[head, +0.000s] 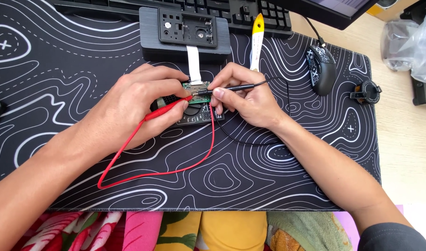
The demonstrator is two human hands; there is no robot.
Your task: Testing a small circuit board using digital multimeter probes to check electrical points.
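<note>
Probing step: my left hand (138, 100) grips the red probe (169, 108), my right hand (243, 93) the black probe (231, 87), both tips on the circuit board (199, 88); steadiness needed.

probes (169, 106): 2 | circuit board (201, 111): 1 | mouse (321, 69): 1 | keyboard (213, 9): 1

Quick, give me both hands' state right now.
Left hand: closed, holding the red probe against the circuit board.
Right hand: closed, holding the black probe on the same board.
</note>
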